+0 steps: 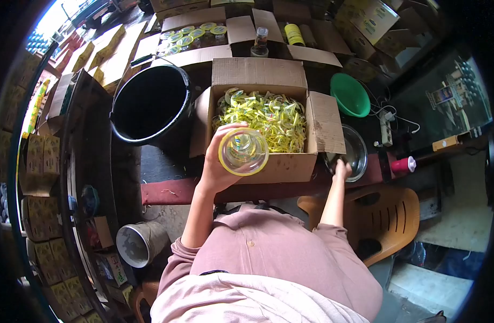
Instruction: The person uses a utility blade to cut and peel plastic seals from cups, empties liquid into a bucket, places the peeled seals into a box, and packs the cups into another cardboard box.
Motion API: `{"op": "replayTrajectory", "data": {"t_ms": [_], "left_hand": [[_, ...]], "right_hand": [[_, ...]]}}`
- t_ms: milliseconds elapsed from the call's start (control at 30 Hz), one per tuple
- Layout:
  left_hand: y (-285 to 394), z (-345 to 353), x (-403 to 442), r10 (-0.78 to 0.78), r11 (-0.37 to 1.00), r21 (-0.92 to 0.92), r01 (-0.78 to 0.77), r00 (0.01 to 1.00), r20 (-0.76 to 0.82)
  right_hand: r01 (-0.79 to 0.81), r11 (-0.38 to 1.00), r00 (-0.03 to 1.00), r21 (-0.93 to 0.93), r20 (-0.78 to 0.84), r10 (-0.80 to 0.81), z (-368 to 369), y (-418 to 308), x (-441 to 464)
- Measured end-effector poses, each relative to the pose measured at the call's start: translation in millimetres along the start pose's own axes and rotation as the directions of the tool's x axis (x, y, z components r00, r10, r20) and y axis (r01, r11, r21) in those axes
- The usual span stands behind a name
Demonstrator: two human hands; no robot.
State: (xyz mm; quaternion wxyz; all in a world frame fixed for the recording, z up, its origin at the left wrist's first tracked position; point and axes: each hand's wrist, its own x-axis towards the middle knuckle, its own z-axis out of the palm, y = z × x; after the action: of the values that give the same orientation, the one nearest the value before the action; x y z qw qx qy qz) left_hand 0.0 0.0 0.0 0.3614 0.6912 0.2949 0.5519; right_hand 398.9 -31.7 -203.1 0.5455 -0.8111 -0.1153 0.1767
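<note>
My left hand [214,164] is wrapped around a clear plastic jar [256,162] with a yellow rim, held up with its round end facing me. Behind the jar stands an open cardboard box [276,168] full of yellow-green printed strips [274,116]. At the box's right side, my right hand [341,169] is closed at the near left edge of a shiny metal bowl [359,153]. Something dark shows by its fingers, too small to name.
A large black bucket [182,116] stands left of the box, a green basin [350,95] at right. Behind are a box of yellow-lidded jars [190,37] and a filled jar [261,37]. A power strip [386,129], thread spool [403,164] and orange chair [389,215] are at right.
</note>
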Motion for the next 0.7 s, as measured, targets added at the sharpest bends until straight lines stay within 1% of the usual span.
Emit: {"op": "replayTrajectory", "data": {"t_ms": [33, 67, 100, 167, 200, 233, 300, 333, 367, 433, 467, 500, 533, 567, 600, 667, 700], "left_hand": [[2, -1, 4, 0.075, 0.993, 0.089, -0.074, 0.997, -0.008], [3, -3, 8, 0.150, 0.973, 0.178, -0.146, 0.989, -0.008], [2, 11, 5, 0.150, 0.974, 0.181, -0.137, 0.987, -0.061], [-5, 6, 11, 0.200, 0.949, 0.266, -0.170, 0.976, -0.090], [-7, 7, 15, 0.179, 0.963, 0.231, -0.142, 0.973, -0.146], [-13, 8, 18, 0.204, 0.957, 0.236, -0.166, 0.968, -0.146], [-27, 10, 25, 0.259, 0.945, 0.244, -0.220, 0.955, -0.145], [-31, 12, 27, 0.240, 0.957, 0.207, -0.205, 0.957, -0.164], [-34, 14, 27, 0.226, 0.964, 0.184, -0.191, 0.955, -0.192], [-39, 17, 27, 0.196, 0.977, 0.134, -0.168, 0.951, -0.238], [-39, 18, 27, 0.219, 0.970, 0.156, -0.187, 0.949, -0.225], [-40, 19, 27, 0.234, 0.965, 0.172, -0.199, 0.946, -0.222], [-43, 21, 25, 0.250, 0.959, 0.189, -0.210, 0.942, -0.222], [-44, 21, 24, 0.267, 0.953, 0.208, -0.221, 0.937, -0.224], [-44, 22, 23, 0.260, 0.959, 0.173, -0.225, 0.942, -0.215], [-43, 23, 21, 0.249, 0.967, 0.102, -0.233, 0.948, -0.197], [-41, 23, 20, 0.266, 0.961, 0.126, -0.245, 0.944, -0.193]], "right_hand": [[-0.030, 0.996, 0.995, 0.081, -0.092, 0.038, 0, 1, -4], [-0.070, 0.948, 0.988, 0.310, -0.108, 0.108, -6, 12, 4], [-0.068, 0.873, 0.980, 0.484, -0.131, 0.149, -38, 10, 26], [0.016, 0.866, 0.994, 0.500, -0.104, 0.042, -46, -29, -1], [0.092, 0.833, 0.995, 0.545, -0.077, -0.060, -46, -47, -12], [0.168, 0.794, 0.985, 0.585, -0.058, -0.165, -49, -68, -23], [0.261, 0.800, 0.920, 0.540, 0.112, -0.376, -51, -118, -54], [0.318, 0.778, 0.843, 0.542, 0.214, -0.494, -48, -142, -74], [0.431, 0.745, 0.727, 0.509, 0.294, -0.621, -46, -170, -101], [0.543, 0.702, 0.571, 0.461, 0.409, -0.711, -42, -213, -154], [0.596, 0.662, 0.503, 0.455, 0.431, -0.749, -43, -234, -181], [0.726, 0.559, 0.384, 0.401, 0.439, -0.812, -42, -245, -197], [0.813, 0.441, 0.261, 0.379, 0.441, -0.859, -40, -252, -211], [0.876, 0.362, 0.196, 0.319, 0.450, -0.871, -38, -260, -227], [0.903, 0.305, 0.126, 0.302, 0.494, -0.860, -33, -261, -235], [0.926, 0.207, 0.018, 0.316, 0.510, -0.860, -22, -261, -250], [0.939, 0.151, -0.035, 0.309, 0.522, -0.852, -17, -261, -257]]}}
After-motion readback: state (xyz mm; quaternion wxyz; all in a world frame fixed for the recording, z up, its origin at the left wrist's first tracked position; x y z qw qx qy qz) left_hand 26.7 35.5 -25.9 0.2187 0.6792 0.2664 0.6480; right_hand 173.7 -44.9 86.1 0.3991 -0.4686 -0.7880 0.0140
